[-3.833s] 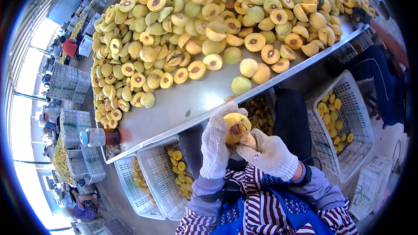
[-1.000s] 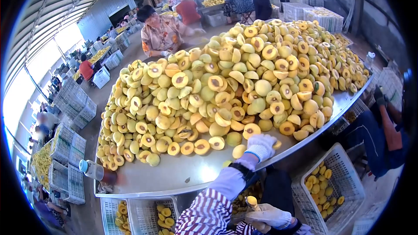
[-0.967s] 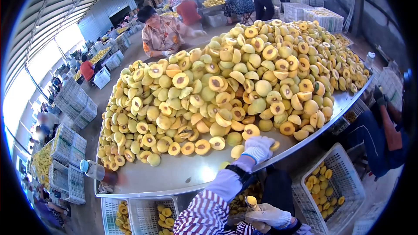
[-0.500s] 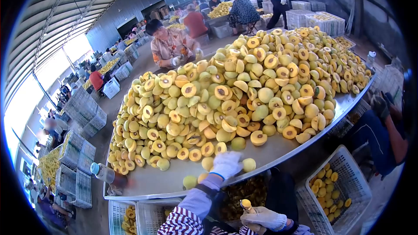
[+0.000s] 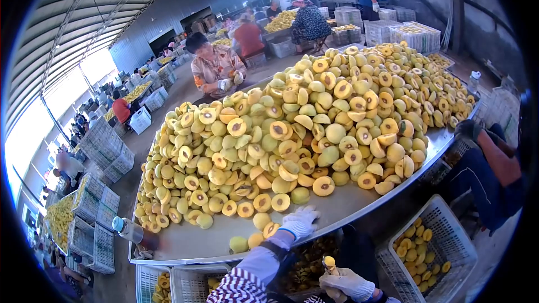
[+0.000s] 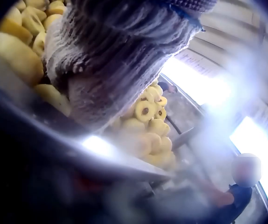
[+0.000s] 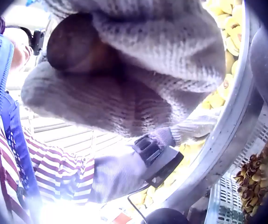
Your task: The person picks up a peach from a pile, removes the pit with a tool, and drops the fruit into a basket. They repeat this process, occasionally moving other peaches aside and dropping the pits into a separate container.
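My gloved left hand [image 5: 300, 221] reaches over the metal table [image 5: 345, 217] near its front edge, fingers extended and pointing right. Beside its wrist lie several loose peach halves, among them a cut one [image 5: 271, 230] and a greenish one [image 5: 238, 244]. Behind them rises a big heap of halved peaches [image 5: 292, 134], many with brown centres showing. Lower down, in front of the table, my gloved right hand [image 5: 348, 283] grips a short wooden-handled tool [image 5: 329, 262] with a rounded yellowish end. The right wrist view shows the glove curled around its round wooden end [image 7: 71, 44].
Under the table edge sits a container of brown pits [image 5: 309, 264]. Plastic crates with yellow halves stand right [image 5: 435, 247] and left [image 5: 154, 286]. A bottle [image 5: 135, 232] is at the table's left end. One person [image 5: 216, 67] works opposite; another [image 5: 483, 168] sits right.
The left hand has come leftward from the right part of the front edge. The loose peach to its right no longer shows there. The right hand still holds the tool low down.
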A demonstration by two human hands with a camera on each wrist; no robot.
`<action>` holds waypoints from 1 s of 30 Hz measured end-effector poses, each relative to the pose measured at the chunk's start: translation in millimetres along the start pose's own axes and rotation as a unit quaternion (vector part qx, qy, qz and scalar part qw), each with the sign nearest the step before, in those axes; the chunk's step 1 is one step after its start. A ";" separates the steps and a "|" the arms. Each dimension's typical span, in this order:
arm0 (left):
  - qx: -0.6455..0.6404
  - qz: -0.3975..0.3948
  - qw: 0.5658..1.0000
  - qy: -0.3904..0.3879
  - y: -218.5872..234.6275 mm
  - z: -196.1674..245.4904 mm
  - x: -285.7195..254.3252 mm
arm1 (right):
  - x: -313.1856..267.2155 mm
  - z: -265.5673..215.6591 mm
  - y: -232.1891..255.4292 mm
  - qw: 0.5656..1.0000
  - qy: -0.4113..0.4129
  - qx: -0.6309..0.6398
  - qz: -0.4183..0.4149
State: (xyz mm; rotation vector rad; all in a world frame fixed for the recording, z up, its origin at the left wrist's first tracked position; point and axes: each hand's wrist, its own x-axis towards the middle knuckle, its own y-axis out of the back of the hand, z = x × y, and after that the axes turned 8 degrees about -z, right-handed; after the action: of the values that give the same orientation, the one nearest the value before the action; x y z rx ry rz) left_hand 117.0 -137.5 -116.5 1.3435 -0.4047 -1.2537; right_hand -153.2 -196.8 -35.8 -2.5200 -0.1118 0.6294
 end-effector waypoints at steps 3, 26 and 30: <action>0.007 -0.053 0.993 0.104 18.6 -4.1 -34.5 | -0.9 -5.4 -4.1 1.000 -0.014 0.021 -0.009; -0.678 0.154 0.683 -0.221 55.7 78.0 -202.2 | 19.6 0.1 -32.7 0.926 -0.006 -0.372 0.065; -0.321 0.273 0.905 -0.058 49.1 98.5 -217.4 | 18.9 -1.5 -42.2 0.902 -0.010 -0.427 0.056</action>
State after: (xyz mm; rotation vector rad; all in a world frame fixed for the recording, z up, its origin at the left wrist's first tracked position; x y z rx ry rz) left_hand -21.3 -16.5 43.6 0.5338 -0.3700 -0.8745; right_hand -133.7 -157.7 -20.6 -3.3852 -0.3090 0.7698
